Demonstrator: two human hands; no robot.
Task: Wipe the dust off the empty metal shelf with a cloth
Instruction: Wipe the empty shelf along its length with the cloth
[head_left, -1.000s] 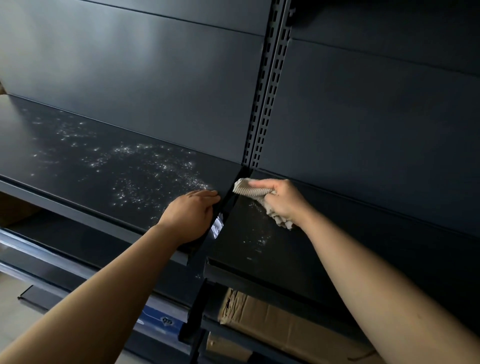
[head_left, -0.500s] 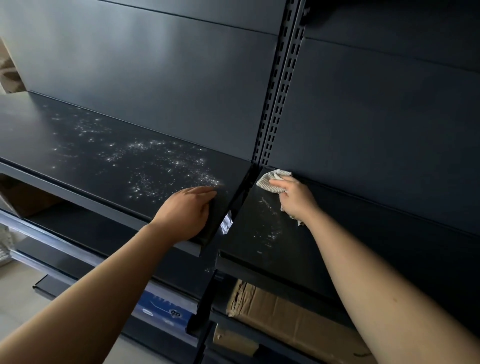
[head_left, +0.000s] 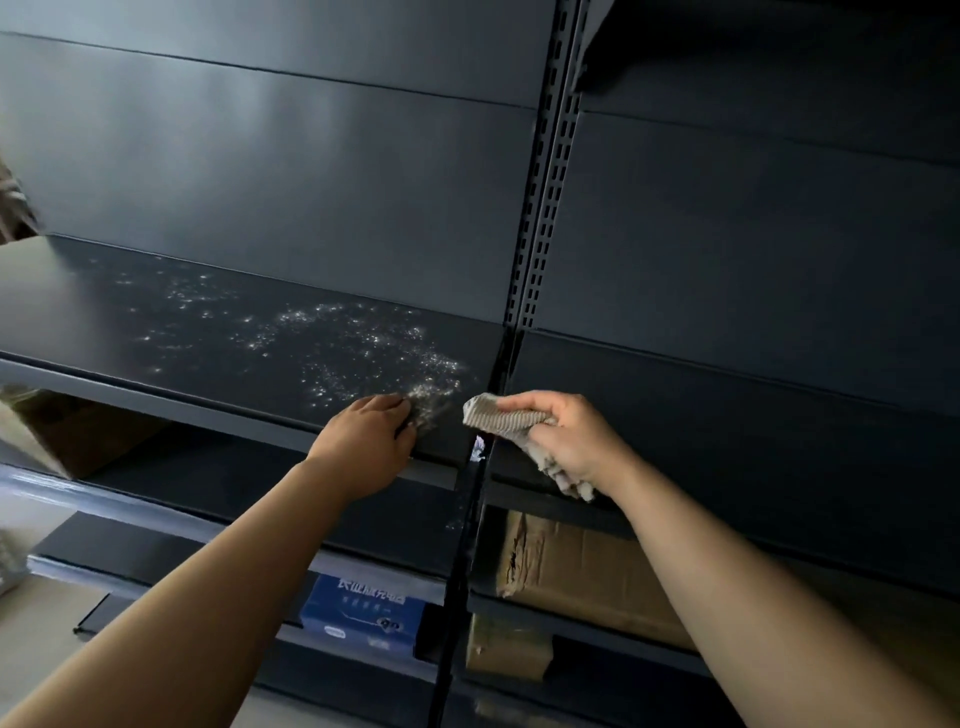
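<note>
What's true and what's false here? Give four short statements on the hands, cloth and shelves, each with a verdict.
1. The right hand grips the cloth. True.
2. The left hand holds a spray bottle. False: it holds nothing and rests on the left shelf near its front edge.
3. White dust speckles the left shelf. True.
4. The lower right level is bare. False: a cardboard box sits there.

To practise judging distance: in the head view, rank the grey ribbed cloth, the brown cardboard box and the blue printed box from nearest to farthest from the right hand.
1. Grey ribbed cloth, gripped in the right hand.
2. Brown cardboard box, just beneath the hand, right side.
3. Blue printed box, lower and leftward.
</note>
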